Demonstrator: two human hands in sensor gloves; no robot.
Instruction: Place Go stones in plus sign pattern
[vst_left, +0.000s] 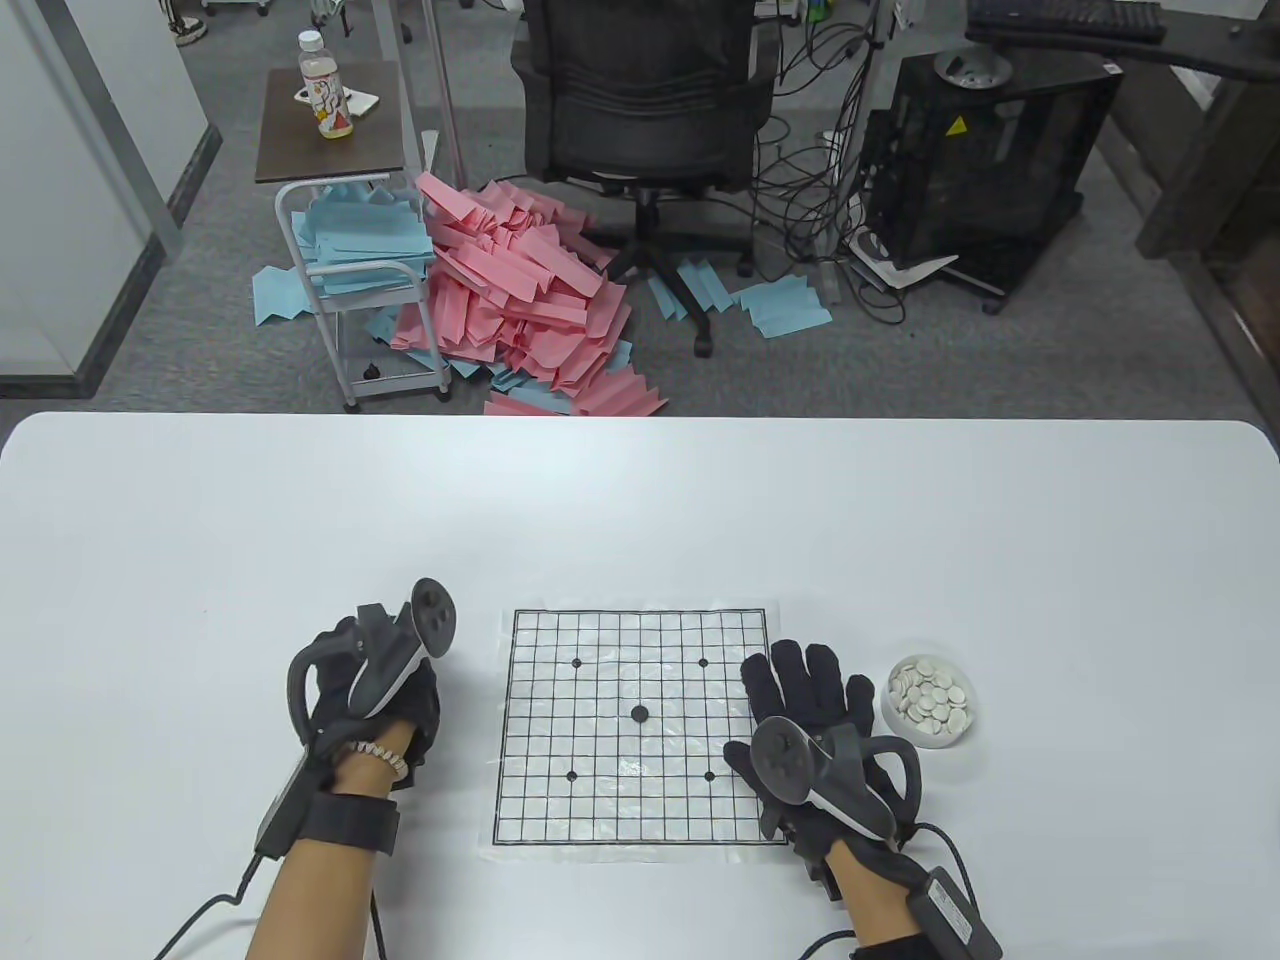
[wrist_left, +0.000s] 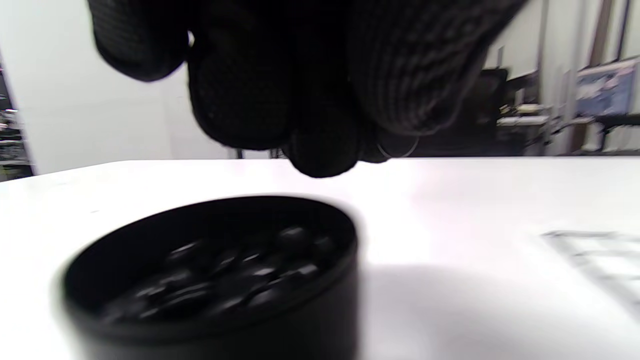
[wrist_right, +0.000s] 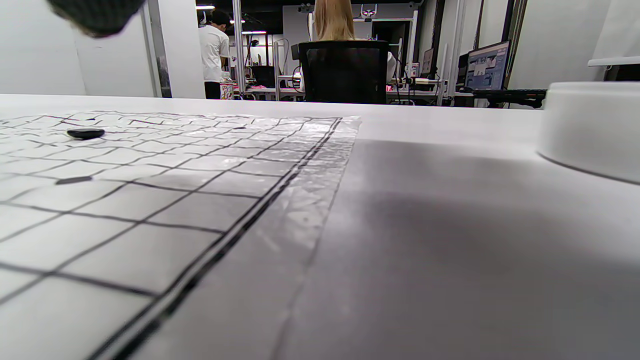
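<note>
A paper Go board (vst_left: 640, 790) lies on the white table, with one black stone (vst_left: 639, 713) on its centre point; the stone also shows in the right wrist view (wrist_right: 86, 133). My left hand (vst_left: 370, 690) is left of the board and hides the black bowl in the table view. In the left wrist view its fingers (wrist_left: 310, 100) are bunched just above the black bowl of black stones (wrist_left: 215, 280), with a glossy stone edge (wrist_left: 397, 148) at the tips. My right hand (vst_left: 810, 700) lies flat and empty on the board's right edge, beside the white bowl of white stones (vst_left: 931, 700).
The white bowl (wrist_right: 590, 130) stands close on the right of the board's edge (wrist_right: 280, 190). Bare table (vst_left: 640, 520) stretches beyond the board. An office chair (vst_left: 650, 100), a cart and heaps of pink and blue paper are on the floor behind.
</note>
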